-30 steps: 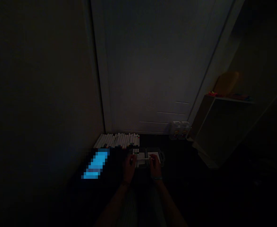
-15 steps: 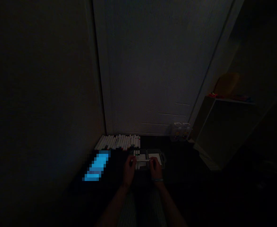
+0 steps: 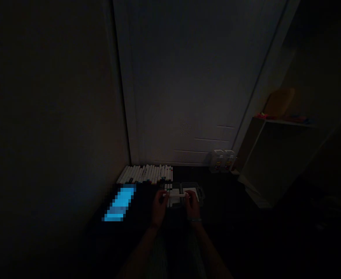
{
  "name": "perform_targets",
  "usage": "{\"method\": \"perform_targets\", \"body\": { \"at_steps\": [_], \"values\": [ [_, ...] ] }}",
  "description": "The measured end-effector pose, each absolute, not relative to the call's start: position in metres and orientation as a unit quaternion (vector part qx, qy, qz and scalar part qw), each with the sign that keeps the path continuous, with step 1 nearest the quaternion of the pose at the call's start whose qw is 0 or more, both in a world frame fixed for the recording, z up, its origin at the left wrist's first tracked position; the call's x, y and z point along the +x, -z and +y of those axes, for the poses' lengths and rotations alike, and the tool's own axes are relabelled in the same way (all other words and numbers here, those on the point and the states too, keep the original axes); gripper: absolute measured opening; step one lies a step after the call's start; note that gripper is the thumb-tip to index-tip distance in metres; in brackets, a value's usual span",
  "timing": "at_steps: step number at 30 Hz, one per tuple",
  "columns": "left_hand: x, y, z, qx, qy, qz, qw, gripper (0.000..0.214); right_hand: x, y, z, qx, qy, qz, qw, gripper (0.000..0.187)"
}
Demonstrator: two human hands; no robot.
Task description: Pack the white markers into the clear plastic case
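Note:
A white marker [image 3: 176,195] is held level between my two hands, above an open, clear-looking case [image 3: 202,190]. My left hand [image 3: 159,203] is closed on the marker's left end, and my right hand [image 3: 192,205] pinches its right end. Inside the case's left half, several white markers [image 3: 168,188] lie side by side, partly covered by my left hand. Pale sheets or inserts show in both halves of the case. It is very dark, so fine detail on the marker cannot be made out.
Behind the case to the left lies a row of several white markers [image 3: 147,174]. A lit, pixelated screen [image 3: 119,203] rests at the left on the dark tabletop [image 3: 225,201]. Two clear containers [image 3: 222,161] stand back right, near a pale cabinet [image 3: 275,155].
Both hands stay nearly in place, with the marker still between them and slightly higher in view. The right fingers have shifted a little on its end.

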State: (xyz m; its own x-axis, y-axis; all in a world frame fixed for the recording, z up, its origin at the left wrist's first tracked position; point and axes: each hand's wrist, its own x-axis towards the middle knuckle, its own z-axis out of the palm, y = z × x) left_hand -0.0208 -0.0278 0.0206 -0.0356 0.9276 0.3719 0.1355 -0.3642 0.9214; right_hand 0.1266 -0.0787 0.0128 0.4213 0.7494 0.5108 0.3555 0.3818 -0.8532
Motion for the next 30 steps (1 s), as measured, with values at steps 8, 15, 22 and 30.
{"method": "perform_targets", "body": {
  "at_steps": [8,15,22,30],
  "values": [
    [-0.0221,-0.0171,-0.0256,0.598,-0.563,0.435,0.369,0.031,0.1278,-0.0085,-0.0758,-0.544,-0.122,-0.523,0.644,0.025],
    [-0.0211,-0.019,-0.026,0.596,-0.564,0.428,0.379,0.031,0.1289,-0.0063,-0.0769,-0.539,-0.118,-0.531,0.643,0.026],
    [-0.0214,-0.0197,-0.0263,0.588,-0.57,0.43,0.38,0.033,0.1284,-0.0065,-0.0761,-0.548,-0.096,-0.541,0.631,0.026],
    [-0.0245,-0.0148,-0.0226,0.533,-0.609,0.423,0.408,0.035,0.1213,-0.0129,-0.0816,-0.577,-0.036,-0.653,0.489,0.03]
  ]
}}
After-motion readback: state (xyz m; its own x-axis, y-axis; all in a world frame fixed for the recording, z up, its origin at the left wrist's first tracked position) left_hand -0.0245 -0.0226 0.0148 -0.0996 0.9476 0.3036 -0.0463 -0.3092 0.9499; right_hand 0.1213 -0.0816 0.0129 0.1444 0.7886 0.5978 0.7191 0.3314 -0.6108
